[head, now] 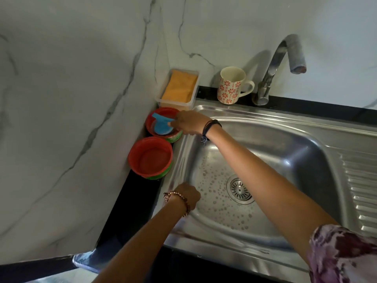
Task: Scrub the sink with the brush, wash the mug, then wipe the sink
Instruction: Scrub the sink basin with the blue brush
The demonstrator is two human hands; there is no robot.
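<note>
Right hand (188, 123) pinches the blue brush (162, 126) at its red tub (152, 119), left hand (188, 196) rests curled on the sink (295, 152) rim holding nothing visible; mug (231, 85) unwashed-looking beside tap, so all steps likely remain.

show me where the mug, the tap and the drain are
mug (229, 88), head view, on its flowered side.
tap (274, 64), head view, on the curved neck.
drain (240, 189), head view, on the strainer's middle.
</note>
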